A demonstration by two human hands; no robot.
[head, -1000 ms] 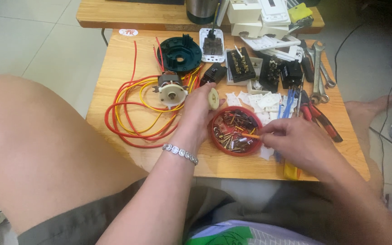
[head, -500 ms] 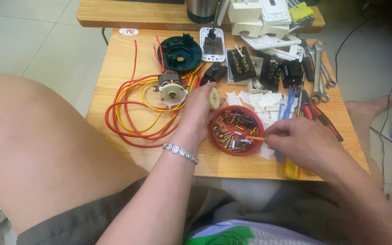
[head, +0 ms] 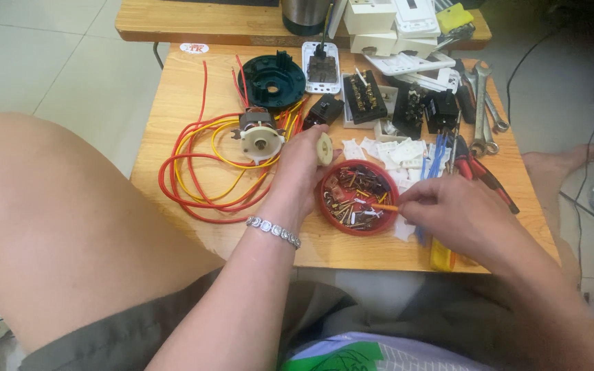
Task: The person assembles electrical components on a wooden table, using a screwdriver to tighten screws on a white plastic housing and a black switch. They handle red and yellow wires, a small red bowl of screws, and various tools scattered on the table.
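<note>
Wooden table (head: 173,110) carries dismantled switch parts. Left hand (head: 302,170) pinches a cream round knob (head: 324,149) just above the red dish (head: 331,214) of screws. Right hand (head: 458,216) grips an orange-tipped piece (head: 383,207) over that dish. Small motor (head: 261,135) lies unassembled beyond the left hand; much appears left.

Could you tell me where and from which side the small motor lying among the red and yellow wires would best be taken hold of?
Probably by the sides of the small motor's cream, round housing, coming from above: its round face points up and stands proud of the red and yellow wires, which loop around it. Keep the grip off the leads at its upper right.
</note>
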